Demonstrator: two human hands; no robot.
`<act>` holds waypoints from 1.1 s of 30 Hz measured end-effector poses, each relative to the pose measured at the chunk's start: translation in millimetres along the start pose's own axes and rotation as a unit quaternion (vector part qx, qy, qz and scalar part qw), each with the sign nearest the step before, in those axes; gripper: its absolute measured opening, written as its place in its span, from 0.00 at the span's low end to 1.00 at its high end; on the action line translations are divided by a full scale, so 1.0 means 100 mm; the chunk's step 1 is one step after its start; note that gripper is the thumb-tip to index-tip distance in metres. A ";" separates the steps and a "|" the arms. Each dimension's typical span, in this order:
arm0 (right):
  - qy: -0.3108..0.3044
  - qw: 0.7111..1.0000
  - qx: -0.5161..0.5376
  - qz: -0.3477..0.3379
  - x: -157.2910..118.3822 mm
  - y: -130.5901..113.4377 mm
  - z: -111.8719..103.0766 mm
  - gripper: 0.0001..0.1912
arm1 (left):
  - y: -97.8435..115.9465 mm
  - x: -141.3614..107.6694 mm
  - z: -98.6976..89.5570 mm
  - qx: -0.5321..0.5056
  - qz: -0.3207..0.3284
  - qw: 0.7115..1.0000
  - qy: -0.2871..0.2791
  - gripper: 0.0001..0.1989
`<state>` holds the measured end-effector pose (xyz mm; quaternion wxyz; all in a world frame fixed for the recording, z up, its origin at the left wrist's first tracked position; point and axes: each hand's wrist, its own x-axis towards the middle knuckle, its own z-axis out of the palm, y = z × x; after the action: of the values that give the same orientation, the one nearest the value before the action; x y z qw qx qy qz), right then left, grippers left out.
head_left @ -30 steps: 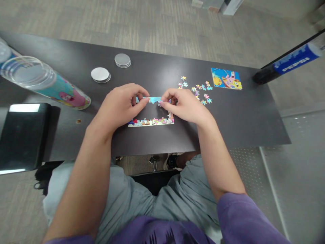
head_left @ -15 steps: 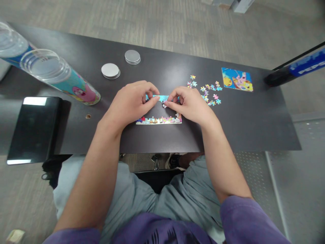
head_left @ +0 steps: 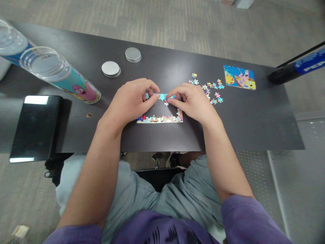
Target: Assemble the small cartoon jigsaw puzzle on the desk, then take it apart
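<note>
A partly joined jigsaw puzzle (head_left: 162, 119) lies on the dark table in front of me, a frame of border pieces around a bare middle. My left hand (head_left: 135, 100) rests at its upper left, thumb and forefinger closed on the blue top strip. A small pale puzzle piece (head_left: 166, 103) sits just under that strip. The thumb and forefinger of my right hand (head_left: 191, 101) are closed at this piece's upper edge, and my fingers cover the top right corner. Loose puzzle pieces (head_left: 208, 90) lie scattered to the right of my right hand.
A picture card (head_left: 240, 77) lies at the right, near a dark blue bottle (head_left: 294, 71). Two stacks of round lids, one nearer (head_left: 111, 68) and one farther (head_left: 133, 54), stand at the back. Clear-topped printed tubes (head_left: 76, 84) and a black box (head_left: 35, 128) occupy the left.
My right hand has brought the small piece slightly up against the top strip, and its fingers have shifted on it. My left hand stays at the strip. The view has shifted slightly.
</note>
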<state>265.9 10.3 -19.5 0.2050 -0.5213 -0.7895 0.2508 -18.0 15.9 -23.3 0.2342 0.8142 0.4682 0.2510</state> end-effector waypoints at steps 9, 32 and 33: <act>-0.008 1.000 -0.003 -0.014 -0.01 -0.03 0.01 0.03 | 0.03 0.00 -0.02 0.007 -0.008 1.000 -0.005 0.14; 0.115 0.988 -0.036 0.098 -0.23 0.84 -0.59 0.08 | -0.12 -0.05 -0.09 0.024 -0.103 0.994 0.013 0.18; 0.111 0.988 -0.036 0.099 -0.21 0.83 -0.56 0.08 | -0.12 -0.05 -0.09 0.021 -0.101 0.995 0.015 0.18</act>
<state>366.7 28.4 -27.0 0.2465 -0.6285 -0.7151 0.1814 -33.4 18.5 -24.7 0.2339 0.7641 0.5563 0.2279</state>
